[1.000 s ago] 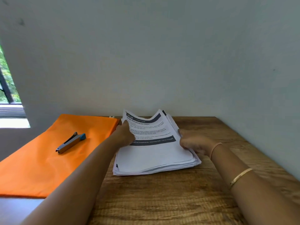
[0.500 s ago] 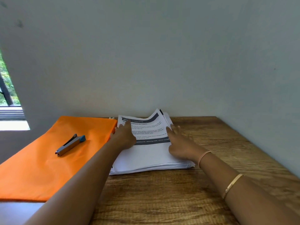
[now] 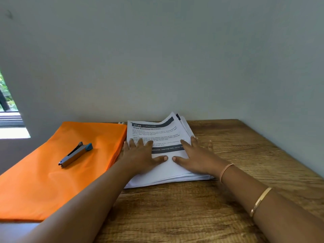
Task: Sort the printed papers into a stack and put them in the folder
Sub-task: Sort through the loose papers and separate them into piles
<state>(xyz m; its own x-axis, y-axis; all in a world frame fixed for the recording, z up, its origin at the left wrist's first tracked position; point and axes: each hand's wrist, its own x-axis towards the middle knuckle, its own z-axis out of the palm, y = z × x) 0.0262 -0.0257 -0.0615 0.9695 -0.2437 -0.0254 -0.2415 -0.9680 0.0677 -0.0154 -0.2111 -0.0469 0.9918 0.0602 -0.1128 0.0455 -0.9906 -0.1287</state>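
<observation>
A stack of printed white papers point(image 3: 154, 132) with dark header bars lies on the wooden table point(image 3: 175, 207), against the wall. Its far right corner curls upward. My left hand point(image 3: 140, 155) lies flat on the stack's left side, fingers spread. My right hand point(image 3: 196, 155) lies flat on the right side, its outer fingers reaching past the paper edge onto the table. The two thumbs nearly meet in the middle. An orange folder point(image 3: 43, 181) lies flat to the left, its edge touching the stack.
A grey stapler with a blue end point(image 3: 75, 154) rests on the orange folder. The wall point(image 3: 157, 67) rises right behind the papers and along the table's right side. A window opening point(image 3: 8, 109) shows at far left.
Both hands went from gripping the stack's side edges to lying flat on top, fingers spread. The stack has shifted slightly left toward the folder and its top sheets lie flatter.
</observation>
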